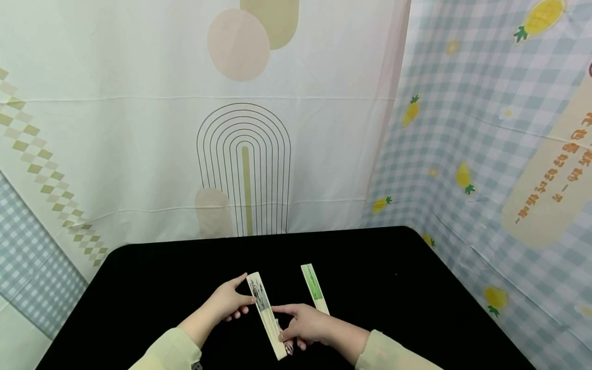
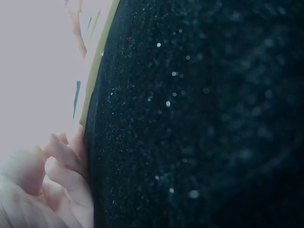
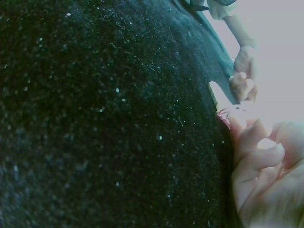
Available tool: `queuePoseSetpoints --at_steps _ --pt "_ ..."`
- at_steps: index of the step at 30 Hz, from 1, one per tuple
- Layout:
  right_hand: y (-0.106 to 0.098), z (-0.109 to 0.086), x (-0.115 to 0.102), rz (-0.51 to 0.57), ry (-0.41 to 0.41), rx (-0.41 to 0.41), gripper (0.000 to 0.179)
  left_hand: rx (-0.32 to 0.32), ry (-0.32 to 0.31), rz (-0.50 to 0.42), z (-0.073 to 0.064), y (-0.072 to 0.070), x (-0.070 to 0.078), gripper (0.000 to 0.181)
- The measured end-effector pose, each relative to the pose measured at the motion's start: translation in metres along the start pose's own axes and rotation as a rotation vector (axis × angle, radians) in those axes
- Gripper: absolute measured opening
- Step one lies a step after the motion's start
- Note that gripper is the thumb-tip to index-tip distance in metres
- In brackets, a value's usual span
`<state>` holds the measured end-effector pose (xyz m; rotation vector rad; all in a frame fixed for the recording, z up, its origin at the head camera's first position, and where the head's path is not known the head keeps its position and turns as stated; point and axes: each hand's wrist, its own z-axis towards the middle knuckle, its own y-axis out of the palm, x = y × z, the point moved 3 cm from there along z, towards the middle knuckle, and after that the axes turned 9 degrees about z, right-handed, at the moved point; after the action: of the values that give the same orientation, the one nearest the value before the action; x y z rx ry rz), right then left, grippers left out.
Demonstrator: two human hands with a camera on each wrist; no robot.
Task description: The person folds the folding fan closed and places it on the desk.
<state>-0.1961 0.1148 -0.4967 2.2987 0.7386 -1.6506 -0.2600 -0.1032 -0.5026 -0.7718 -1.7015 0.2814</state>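
Note:
A closed folding fan [image 1: 271, 329] with pale ribs and a grey section with dark markings lies slanted at the front middle of the black table. My left hand [image 1: 224, 302] holds its left edge near the upper part, index finger at the top corner and thumb on the side. At the lower right edge, my right hand [image 1: 309, 325] grips it with the thumb, index finger stretched along the side. Pinkish patterned material [image 1: 289, 348] shows beside the fan under the right hand. The left wrist view shows curled left fingers [image 2: 66, 171] at the fan's pale edge [image 2: 95, 66].
A second closed folding fan [image 1: 313, 282], green with pale ribs, lies to the right, its lower end hidden behind the right hand. The black-covered table [image 1: 398, 293] ends at a patterned curtain [image 1: 324, 154] behind and a checked one [image 1: 462, 128] on the right.

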Motion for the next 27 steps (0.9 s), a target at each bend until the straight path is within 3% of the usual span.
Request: queuePoseSetpoints --at_steps 20,27 --pt "-0.0004 0.0004 0.0000 0.032 -0.017 0.040 0.060 -0.044 0.009 -0.104 -0.0018 -0.0003 -0.0017 0.081" --pt "-0.0014 0.0002 -0.0044 0.056 -0.068 0.117 0.057 -0.002 0.030 -0.107 -0.0075 -0.0003 -0.0037 0.076"
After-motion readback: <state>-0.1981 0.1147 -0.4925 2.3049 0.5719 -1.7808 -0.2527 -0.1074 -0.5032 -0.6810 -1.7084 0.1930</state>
